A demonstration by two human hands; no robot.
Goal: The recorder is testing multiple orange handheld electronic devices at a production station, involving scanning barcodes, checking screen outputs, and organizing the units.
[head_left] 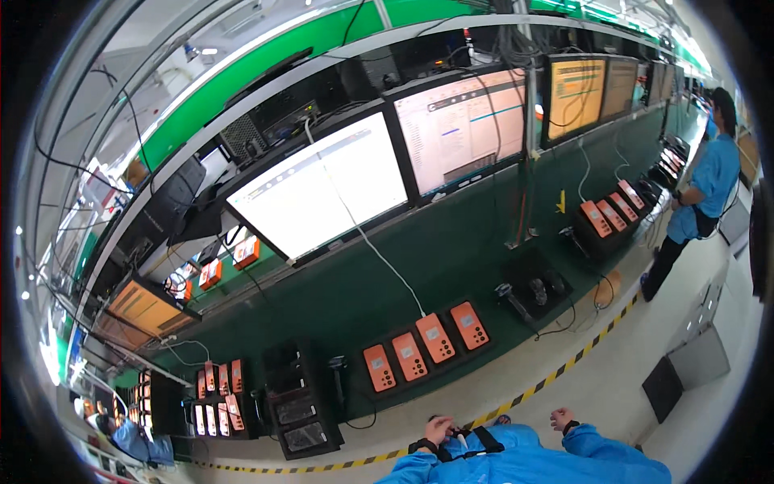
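Observation:
My left hand (438,430) is held close to my body at the lower middle, its fingers bent together beside the black strap (487,440) on my blue clothing. What those fingers hold, if anything, is too small to make out. Off to the right, my right hand (561,419) hangs with its fingers loosely apart and nothing in it. Beyond both hands, on the green bench, several orange phones lie in a black tray (391,388). A white cable (376,248) runs down to one orange phone (435,338). Neither hand touches the phones.
Handheld scanners (510,300) (338,379) stand near the tray. Monitors (322,189) line the bench's back. Stacked black trays (300,411) are at left, and more phones (614,211) at far right. A person in blue (713,189) stands there. Striped floor tape (556,375) follows the bench.

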